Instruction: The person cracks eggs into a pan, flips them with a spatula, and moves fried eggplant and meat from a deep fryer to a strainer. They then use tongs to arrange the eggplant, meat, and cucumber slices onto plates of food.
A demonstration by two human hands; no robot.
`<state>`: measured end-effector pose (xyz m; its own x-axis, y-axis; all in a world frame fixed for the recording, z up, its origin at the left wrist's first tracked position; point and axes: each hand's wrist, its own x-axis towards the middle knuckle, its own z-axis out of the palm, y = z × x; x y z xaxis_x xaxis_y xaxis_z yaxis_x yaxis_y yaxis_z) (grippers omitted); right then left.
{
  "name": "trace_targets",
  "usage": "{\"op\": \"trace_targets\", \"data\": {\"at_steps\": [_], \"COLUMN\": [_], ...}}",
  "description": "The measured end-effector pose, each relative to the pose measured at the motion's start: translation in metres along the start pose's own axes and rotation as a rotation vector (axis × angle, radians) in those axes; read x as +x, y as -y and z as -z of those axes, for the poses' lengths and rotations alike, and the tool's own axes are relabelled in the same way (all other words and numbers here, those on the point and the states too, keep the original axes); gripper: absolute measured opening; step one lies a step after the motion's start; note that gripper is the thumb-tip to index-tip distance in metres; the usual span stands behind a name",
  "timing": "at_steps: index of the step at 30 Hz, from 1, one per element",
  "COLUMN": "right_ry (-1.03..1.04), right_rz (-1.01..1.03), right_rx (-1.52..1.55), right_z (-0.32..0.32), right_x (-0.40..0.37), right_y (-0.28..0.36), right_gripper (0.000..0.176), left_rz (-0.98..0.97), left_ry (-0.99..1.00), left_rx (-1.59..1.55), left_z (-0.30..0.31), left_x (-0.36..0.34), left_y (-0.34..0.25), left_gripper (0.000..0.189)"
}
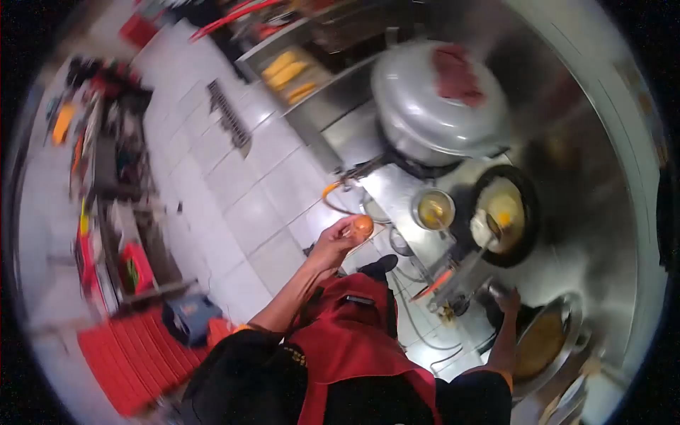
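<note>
In the middle of the head view, my left hand (340, 237) holds a brown egg (363, 227) in its fingertips, over the floor beside the stove. My right hand (508, 302) is lower right, by a blurred grey metal piece (492, 289); its fingers are too smeared to show whether they grip it. Beyond it, a black frying pan (533, 212) holds egg white with an orange yolk (504, 218). A metal utensil (489, 242) rests in the pan, its end in the white. Beside the pan, a metal bowl (433, 210) contains yellowish liquid.
A large lidded pot (425, 85) stands at the back, a red cloth (457, 74) on its lid. A wide pan (542, 347) of brown contents sits at lower right. An orange handle (433, 283) lies near the stove edge. Red stools (138, 361) are stacked at lower left.
</note>
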<state>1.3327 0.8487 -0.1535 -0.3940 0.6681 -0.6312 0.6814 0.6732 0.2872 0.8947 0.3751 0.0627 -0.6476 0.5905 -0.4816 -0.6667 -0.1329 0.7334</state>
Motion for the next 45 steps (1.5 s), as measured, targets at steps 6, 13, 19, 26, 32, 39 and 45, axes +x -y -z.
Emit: {"op": "trace_targets", "data": {"at_steps": [6,13,19,26,32,39,45], "right_ry": [0.005,-0.28,0.239,0.244,0.268,0.471,-0.058], "right_rz": [0.515,0.712,1.061,1.41,1.527,1.238,1.341], "right_rx": [-0.559,0.861,0.707,0.589,0.541,0.986,0.779], "right_z": [0.082,0.303,0.322,0.31,0.277,0.289,0.375], "right_x": [-0.012,-0.197,-0.318,-0.366,-0.36,-0.282,-0.268], "right_y": [-0.021,0.235,0.508,0.675,0.753,0.833,0.905], "right_gripper": [0.061,0.035,0.037,0.028,0.026,0.03,0.056], "left_rz": [-0.361,-0.442,-0.854,-0.775,-0.248,-0.127,-0.049], "left_ry": [-0.262,-0.684,-1.315,-1.739,-1.536,-1.15,-1.058], "left_rx": [0.146,-0.213,-0.403,-0.667,-0.619,-0.483,-0.271], "left_z": [0.082,0.257,0.478,0.686,0.635,0.615,0.658], "left_x": [-0.07,-0.176,-0.353,-0.504,-0.322,-0.14,-0.066], "left_y": [-0.042,-0.003,0.072,0.111,0.103,0.013,-0.063], "left_gripper": [0.051,0.048,0.037,0.086,0.11,0.104,0.105]}}
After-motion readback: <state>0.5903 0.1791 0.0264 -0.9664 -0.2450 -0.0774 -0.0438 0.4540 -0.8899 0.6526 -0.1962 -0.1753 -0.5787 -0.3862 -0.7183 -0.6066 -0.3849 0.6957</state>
